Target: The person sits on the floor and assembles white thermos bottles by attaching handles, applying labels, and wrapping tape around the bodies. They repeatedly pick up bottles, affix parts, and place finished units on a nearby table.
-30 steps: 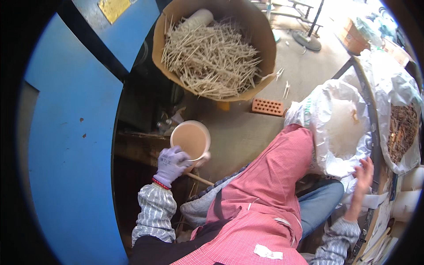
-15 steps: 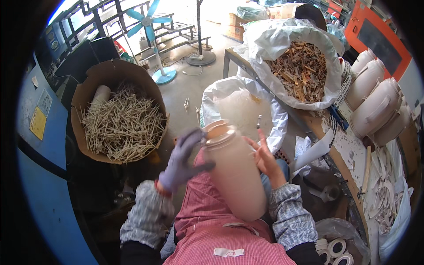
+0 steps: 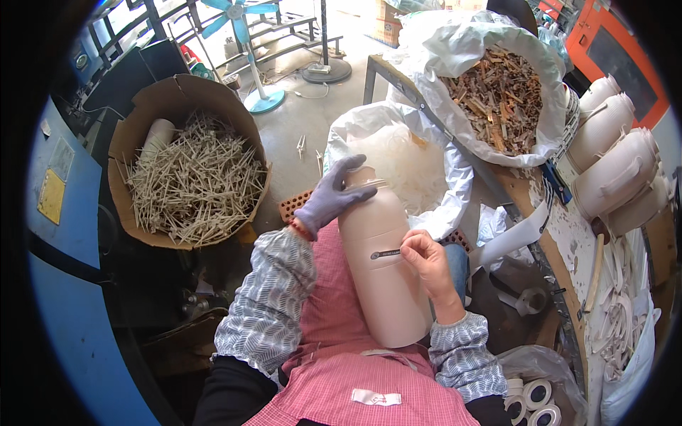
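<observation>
A large pale pinkish plastic jug-like bottle leans across my lap, its neck pointing away from me. My left hand, in a grey-purple glove, grips it round the neck and shoulder. Against the bottle's middle lies a narrow dark label strip with a rounded left end. The bare fingertips of my right hand pinch the strip's right end at the bottle's surface. A pink checked apron lies under the bottle.
At left stands a cardboard drum of thin pale plastic sprues. Ahead is a white sack with translucent scraps; a bigger sack holds brown pieces. Similar bottles lie on the right-hand bench. White rings sit at lower right.
My left hand has closed round the bottle's neck. My right hand has brought the dark strip down from above onto the bottle's side. The view has shifted slightly.
</observation>
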A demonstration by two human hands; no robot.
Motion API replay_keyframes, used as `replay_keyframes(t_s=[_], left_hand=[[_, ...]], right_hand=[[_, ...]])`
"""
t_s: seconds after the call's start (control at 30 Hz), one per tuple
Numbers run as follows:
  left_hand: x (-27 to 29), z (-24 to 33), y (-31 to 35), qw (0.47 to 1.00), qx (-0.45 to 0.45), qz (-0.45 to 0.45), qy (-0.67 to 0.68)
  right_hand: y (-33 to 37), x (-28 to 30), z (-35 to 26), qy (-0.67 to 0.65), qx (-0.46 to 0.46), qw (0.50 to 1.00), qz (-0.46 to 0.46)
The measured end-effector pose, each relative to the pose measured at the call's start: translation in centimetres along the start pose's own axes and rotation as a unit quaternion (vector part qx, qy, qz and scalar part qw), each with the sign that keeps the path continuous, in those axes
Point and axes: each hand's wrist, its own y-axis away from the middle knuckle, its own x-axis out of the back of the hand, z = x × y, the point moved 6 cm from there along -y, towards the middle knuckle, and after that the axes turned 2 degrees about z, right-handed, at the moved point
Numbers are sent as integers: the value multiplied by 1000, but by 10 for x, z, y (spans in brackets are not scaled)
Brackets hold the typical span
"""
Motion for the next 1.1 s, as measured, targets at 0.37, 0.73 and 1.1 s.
replay_keyframes(t_s=[0.37,0.73,1.1], left_hand=[[2,-17,33,994,-106,-19,-17],[6,-37,47,994,-76,23,79],[9,-22,52,993,-99,-58,26]], right_hand=[[-30,-13,-12,160,-36,986,-10],[-29,-19,-18,229,-51,972,24],[-29,-17,-18,221,-53,973,35]])
